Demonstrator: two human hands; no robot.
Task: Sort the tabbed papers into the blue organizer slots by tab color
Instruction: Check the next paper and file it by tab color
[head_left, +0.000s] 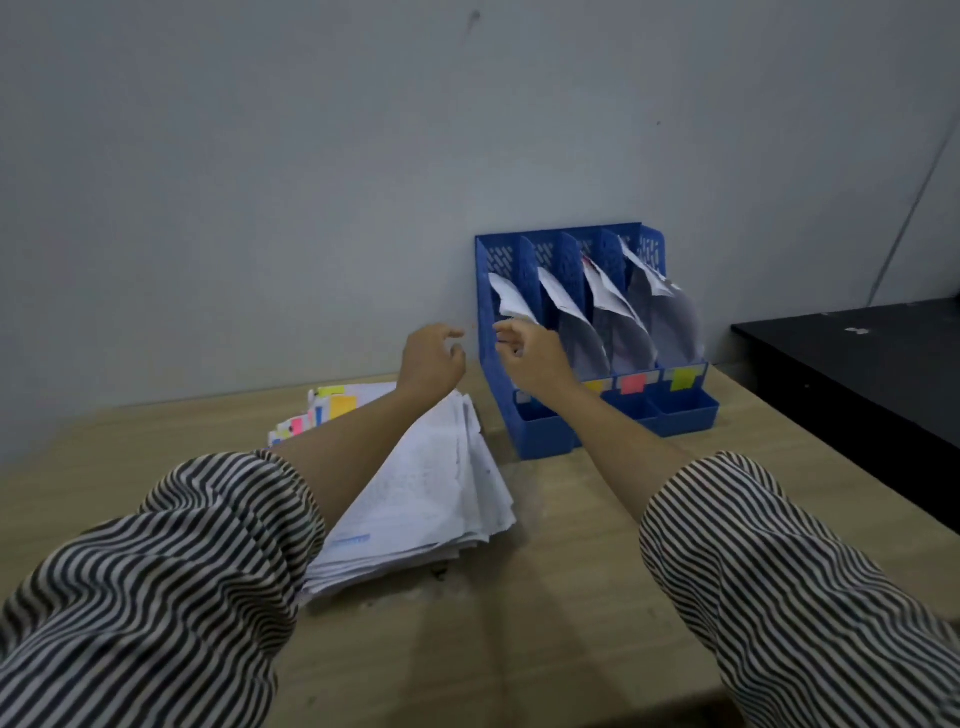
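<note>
Fig. Head view, sorting in progress; items listed L to R.

Stack of tabbed papers (415, 483): lies on the wooden table (571, 597), near-left of centre, fanned and uneven; coloured tabs (yellow, orange, pink, blue) show at its far-left edge, partly hidden by the left forearm. Much of the pile looks unsorted.

Left hand (431, 358): raised above the far end of the stack, just left of the organizer; fingers loosely curled, nothing visibly held, i.e. released.

Right hand (530, 358): at the mouth of the leftmost slot, fingertips at the lower edge of the sheet (511, 299) standing there. Whether it pinches the sheet or has let go: cannot tell, motion blur.

Blue organizer (649, 415): stands at the far edge of the table against the wall (311, 182); four slots, each w/ curled white sheets. Colour labels on the front lip: yellow, pink and yellow-green are visible for the right three; the leftmost label is hidden behind the right wrist.

Black surface (857, 374): far right, apart from the table.

Step in hand (judgement): seating a sheet in the leftmost slot. To do it well: check tab vs. slot label first, feed the bottom edge down until it rests on the slot floor, and keep the curl from spilling into the neighbouring slot; the free hand can steady the organizer's left wall.
</note>
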